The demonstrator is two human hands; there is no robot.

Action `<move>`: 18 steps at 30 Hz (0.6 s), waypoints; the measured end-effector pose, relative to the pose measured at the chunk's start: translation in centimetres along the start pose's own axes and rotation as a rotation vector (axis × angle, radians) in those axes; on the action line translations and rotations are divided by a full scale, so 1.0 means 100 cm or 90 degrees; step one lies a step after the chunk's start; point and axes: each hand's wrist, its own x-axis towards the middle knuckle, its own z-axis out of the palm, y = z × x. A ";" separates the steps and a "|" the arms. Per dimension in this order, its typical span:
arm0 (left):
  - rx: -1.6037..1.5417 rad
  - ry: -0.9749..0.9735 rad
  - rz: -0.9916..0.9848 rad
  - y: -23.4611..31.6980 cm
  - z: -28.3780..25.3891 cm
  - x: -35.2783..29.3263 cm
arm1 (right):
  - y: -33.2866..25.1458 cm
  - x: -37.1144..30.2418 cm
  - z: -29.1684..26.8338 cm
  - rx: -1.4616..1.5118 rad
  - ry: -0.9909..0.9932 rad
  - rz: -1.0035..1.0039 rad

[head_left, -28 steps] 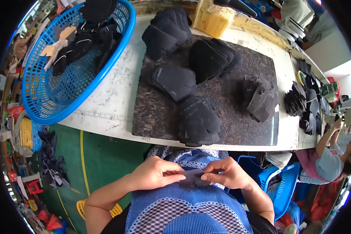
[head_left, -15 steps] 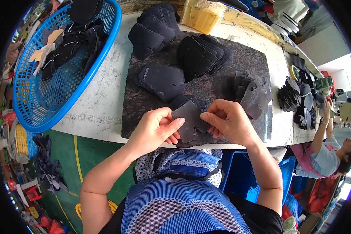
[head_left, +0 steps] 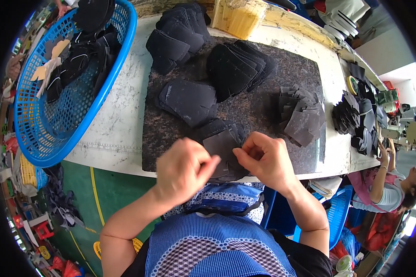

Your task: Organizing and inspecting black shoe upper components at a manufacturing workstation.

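A small dark grey square-cornered piece (head_left: 221, 144), of fabric or thin sheet, lies over black cut pieces (head_left: 225, 125) at the dark board's near edge. My right hand (head_left: 268, 162) is closed in a pinch at the grey piece's right edge. To its left, my left hand (head_left: 179, 170) is raised and slightly blurred, fingers curled and thumb pressed in; anything between them is hidden. Beyond are a black stack (head_left: 188, 100), a fanned black stack (head_left: 238, 67) and another black pile (head_left: 178, 37). Small grey pieces (head_left: 302, 115) form a fanned heap on the right.
The dark stone-like board (head_left: 291, 64) rests on a white table (head_left: 115, 111). A blue basket (head_left: 122, 64) with black pieces stands left. A yellowish block (head_left: 238, 18) sits at the back. More dark pieces (head_left: 346, 113) lie right, and a co-worker (head_left: 386, 187) works beyond.
My left hand has come off the grey piece and moved left and toward me. The grey piece now lies lower on the black ones. My right hand has shifted slightly toward me.
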 end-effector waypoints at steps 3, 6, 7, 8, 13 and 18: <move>0.020 -0.195 0.085 0.020 0.011 -0.014 | 0.006 -0.006 0.004 -0.037 0.039 -0.050; 0.121 -0.278 0.128 0.002 0.024 -0.039 | 0.002 -0.005 -0.011 -0.011 -0.035 0.018; 0.092 -0.287 0.114 0.003 0.020 -0.037 | -0.004 -0.002 -0.019 -0.021 -0.069 0.015; 0.064 -0.295 0.099 0.003 0.018 -0.037 | 0.003 0.001 -0.024 -0.040 -0.056 -0.023; 0.065 -0.269 0.102 0.003 0.019 -0.031 | -0.060 0.070 -0.004 -0.053 0.083 -0.347; -0.082 -0.062 0.083 -0.007 -0.015 -0.038 | -0.035 0.143 0.027 -0.244 -0.132 -0.576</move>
